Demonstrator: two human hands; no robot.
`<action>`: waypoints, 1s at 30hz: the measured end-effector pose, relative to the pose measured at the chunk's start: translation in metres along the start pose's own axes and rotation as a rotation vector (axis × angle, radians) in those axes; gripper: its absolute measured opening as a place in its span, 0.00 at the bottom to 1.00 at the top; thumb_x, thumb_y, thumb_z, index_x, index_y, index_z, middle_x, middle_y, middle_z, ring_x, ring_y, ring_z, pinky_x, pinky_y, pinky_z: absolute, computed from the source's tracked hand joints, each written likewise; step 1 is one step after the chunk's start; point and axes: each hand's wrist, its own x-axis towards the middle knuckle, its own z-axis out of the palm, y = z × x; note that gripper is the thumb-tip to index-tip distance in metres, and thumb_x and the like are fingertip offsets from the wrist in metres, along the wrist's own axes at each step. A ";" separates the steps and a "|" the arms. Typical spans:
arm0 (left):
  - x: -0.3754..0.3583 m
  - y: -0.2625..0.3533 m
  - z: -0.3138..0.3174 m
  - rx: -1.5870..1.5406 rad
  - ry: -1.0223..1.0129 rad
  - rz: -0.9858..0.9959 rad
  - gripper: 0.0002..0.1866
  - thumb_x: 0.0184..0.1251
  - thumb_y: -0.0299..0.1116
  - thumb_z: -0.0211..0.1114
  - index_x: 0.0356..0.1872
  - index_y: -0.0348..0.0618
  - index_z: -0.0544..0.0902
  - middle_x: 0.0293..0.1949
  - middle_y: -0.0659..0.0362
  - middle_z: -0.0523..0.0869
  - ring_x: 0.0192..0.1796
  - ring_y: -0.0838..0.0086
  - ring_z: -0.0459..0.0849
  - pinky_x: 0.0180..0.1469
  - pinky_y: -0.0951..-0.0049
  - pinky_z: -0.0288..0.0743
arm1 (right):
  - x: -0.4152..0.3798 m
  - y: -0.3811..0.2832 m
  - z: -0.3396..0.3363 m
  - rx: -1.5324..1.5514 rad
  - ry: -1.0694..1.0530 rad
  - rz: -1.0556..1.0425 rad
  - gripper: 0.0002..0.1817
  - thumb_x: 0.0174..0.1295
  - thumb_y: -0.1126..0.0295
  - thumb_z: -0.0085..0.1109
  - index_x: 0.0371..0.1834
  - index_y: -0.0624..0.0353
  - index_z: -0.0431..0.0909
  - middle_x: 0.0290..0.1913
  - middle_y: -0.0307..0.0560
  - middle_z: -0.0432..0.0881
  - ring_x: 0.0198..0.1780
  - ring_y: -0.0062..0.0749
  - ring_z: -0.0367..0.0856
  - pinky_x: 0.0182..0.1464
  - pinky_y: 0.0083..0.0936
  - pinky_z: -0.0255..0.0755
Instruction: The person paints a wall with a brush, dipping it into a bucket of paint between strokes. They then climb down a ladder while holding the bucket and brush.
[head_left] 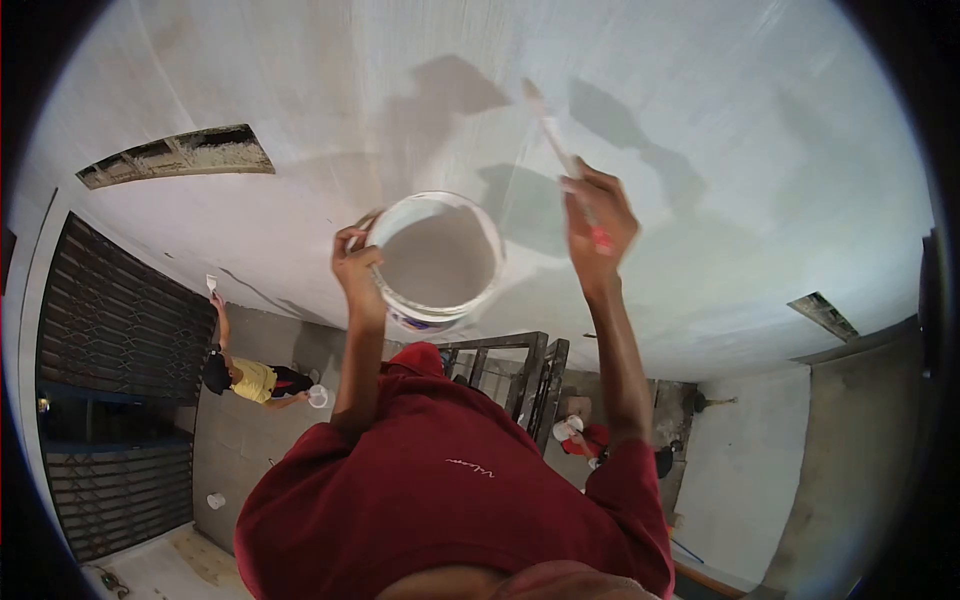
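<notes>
My left hand (357, 262) grips the rim of a white plastic bucket (440, 313), fingers over its left side. Whitish paint (440, 258) fills the round opening that faces me. In my right hand (602, 215) is a paintbrush (551, 128) with a pale handle and a red end, the fingers closed around the handle. Its bristles point up and away, close over the pale wall (330, 80), where shadows of the bucket, brush and hand fall. The brush is slightly blurred.
A dark metal frame (545, 385) stands just below the bucket. Recessed openings (175, 157) break the wall. At left, a person in yellow (252, 380) holds a brush and a small bucket near a folding metal gate (125, 310). Another person in red (590, 440) is below right.
</notes>
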 end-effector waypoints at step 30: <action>-0.017 0.105 -0.069 0.177 0.209 0.213 0.21 0.43 0.28 0.50 0.44 0.37 0.70 0.48 0.52 0.74 0.49 0.65 0.78 0.56 0.67 0.72 | 0.132 -0.008 0.016 -0.717 -0.413 -0.525 0.12 0.44 0.71 0.67 0.33 0.55 0.78 0.45 0.53 0.78 0.36 0.37 0.80 0.35 0.28 0.79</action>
